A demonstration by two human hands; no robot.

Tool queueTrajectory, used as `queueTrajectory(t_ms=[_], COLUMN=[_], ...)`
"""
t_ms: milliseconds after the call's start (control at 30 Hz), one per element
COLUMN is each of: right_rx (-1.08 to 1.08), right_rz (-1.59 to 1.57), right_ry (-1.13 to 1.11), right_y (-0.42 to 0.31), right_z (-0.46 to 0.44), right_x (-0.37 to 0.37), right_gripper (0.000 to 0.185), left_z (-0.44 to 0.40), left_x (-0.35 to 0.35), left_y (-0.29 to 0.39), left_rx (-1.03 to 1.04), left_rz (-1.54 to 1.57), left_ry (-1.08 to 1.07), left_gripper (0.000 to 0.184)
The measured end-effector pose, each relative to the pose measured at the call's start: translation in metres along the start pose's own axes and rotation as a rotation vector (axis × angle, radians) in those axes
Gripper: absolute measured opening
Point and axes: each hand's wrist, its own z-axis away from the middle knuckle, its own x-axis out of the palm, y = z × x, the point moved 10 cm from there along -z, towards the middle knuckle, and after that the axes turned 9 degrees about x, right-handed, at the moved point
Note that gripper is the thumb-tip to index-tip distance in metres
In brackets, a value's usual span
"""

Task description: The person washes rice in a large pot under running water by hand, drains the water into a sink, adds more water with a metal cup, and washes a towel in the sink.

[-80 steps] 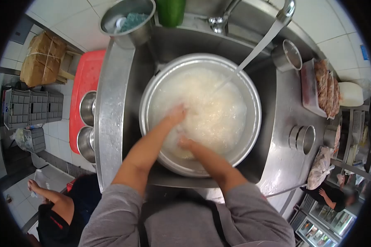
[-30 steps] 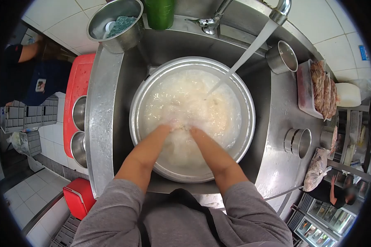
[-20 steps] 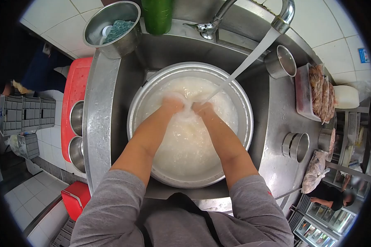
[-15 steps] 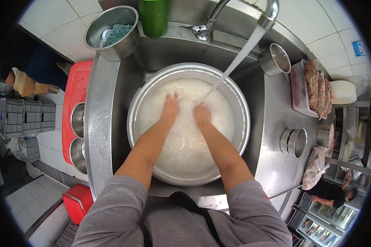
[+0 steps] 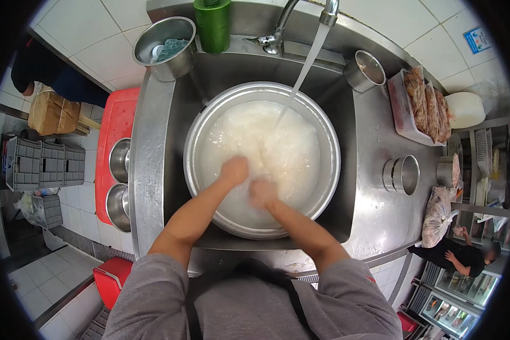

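There are the wearer's two hands, one wide basin, one faucet, one green container and two other people

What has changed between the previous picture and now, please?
The bare left hand and bare right hand have drawn back toward the person's body, inside the round silver metal pot. The whitish water stream still pours into the cloudy white liquid.

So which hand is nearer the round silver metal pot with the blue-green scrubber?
Left. In view, the left hand is below the pot, to its right; the right hand is even lower and farther right.
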Motion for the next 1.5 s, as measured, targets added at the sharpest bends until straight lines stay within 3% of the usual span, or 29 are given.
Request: queueTrajectory(t_ms=[67, 133, 200, 267, 333, 400, 467, 533, 633, 667, 733, 800, 833, 867, 900, 967, 1067, 1167, 1233, 1300, 1333, 1367, 1467, 1500], right_rx=[-0.306, -0.485, -0.844, -0.868, -0.891, -0.911, -0.926, -0.925, -0.893, -0.88, -0.858, -0.839, -0.828, -0.818, -0.809, -0.799, -0.804, -0.806, -0.807, -0.807, -0.808, -0.808, -0.797, -0.791], right_rz=[-0.131, -0.465, -0.478, -0.44, -0.384, -0.335, -0.284, -0.242, -0.203, -0.19, -0.166, -0.142, -0.134, -0.125, -0.108, -0.066, 0.001, 0.069, 0.117, 0.157, 0.171, 0.19, 0.248, 0.275], right_ry=[-0.224, -0.075, 0.113, 0.139, 0.161, 0.175, 0.191, 0.203, 0.207, 0.21, 0.227, 0.247, 0.251, 0.252, 0.256, 0.26, 0.264, 0.276, 0.274, 0.261, 0.251, 0.252, 0.254, 0.263], right_y=[-0.033, -0.036, -0.04, -0.045, -0.029, -0.013, 0.039, 0.066, 0.077, 0.082, 0.088, 0.041, -0.008, -0.002, 0.009, -0.017, -0.015, 0.025, 0.053, 0.054, 0.031, 0.001, 0.024, 0.033], right_z=[-0.012, -0.049, -0.064, -0.086, -0.086, -0.094, -0.072, -0.051, -0.042, -0.04, -0.044, -0.094, -0.122, -0.138, -0.146, -0.164, -0.175, -0.167, -0.16, -0.164, -0.192, -0.217, -0.224, -0.224], right_x=[-0.019, -0.07, -0.121, -0.153, -0.158, -0.164, -0.142, -0.111, -0.081, -0.075, -0.076, -0.107, -0.118, -0.134, -0.148, -0.157, -0.159, -0.146, -0.134, -0.118, -0.127, -0.155, -0.155, -0.162], right_gripper=[0.031, 0.027, 0.026, 0.026, 0.025, 0.025, 0.025, 0.025, 0.025, 0.025, 0.025, 0.025, 0.025, 0.025, 0.025, 0.025, 0.025, 0.025, 0.024, 0.024, 0.024, 0.024, 0.024, 0.024], left_z=[-0.004, -0.033, -0.062, -0.085, -0.103, -0.089, -0.084, -0.029, 0.005, 0.001, -0.016, -0.03, -0.053, -0.07, -0.082, -0.105, -0.102, -0.075, -0.058, -0.044, -0.025, -0.025, 0.01, 0.002], left_x=[-0.069, -0.096, -0.108, -0.11, -0.125, -0.128, -0.11, -0.12, -0.113, -0.106, -0.119, -0.169, -0.171, -0.168, -0.177, -0.156, -0.164, -0.179, -0.185, -0.201, -0.212, -0.209, -0.237, -0.243], left_y=[0.017, 0.033, 0.049, 0.065, 0.085, 0.088, 0.106, 0.152, 0.174, 0.176, 0.142, 0.132, 0.136, 0.135, 0.125, 0.109, 0.127, 0.145, 0.158, 0.18, 0.184, 0.181, 0.167, 0.146], left_rx=[0.015, 0.209, 0.24, 0.138, 0.186, 0.007, 0.023, -0.046, -0.14, -0.144, -0.048, 0.132, 0.15, 0.164, 0.171, 0.156, 0.276, 0.183, 0.256, 0.577, 0.676, 0.673, 0.815, 0.725], left_rz=[0.211, 0.395, 0.585, 0.729, 0.325, 0.657, 1.105, 1.894, 2.149, 2.146, 1.646, 0.56, 0.393, 0.226, 0.225, 0.208, 0.241, 0.25, 0.349, 0.336, 0.348, 0.346, 0.266, 0.372], left_ry=[0.371, 0.566, 0.488, 0.282, 0.364, 0.414, 0.441, 0.309, 0.19, 0.175, 0.562, 0.83, 0.566, 0.303, 0.299, 0.016, -0.074, 0.017, -0.013, 0.281, 0.526, 0.526, 1.016, 1.093], left_gripper=[0.026, 0.029, 0.037, 0.041, 0.044, 0.051, 0.067, 0.055, 0.061, 0.061, 0.066, 0.053, 0.043, 0.038, 0.038, 0.033, 0.032, 0.038, 0.038, 0.033, 0.029, 0.029, 0.023, 0.023])
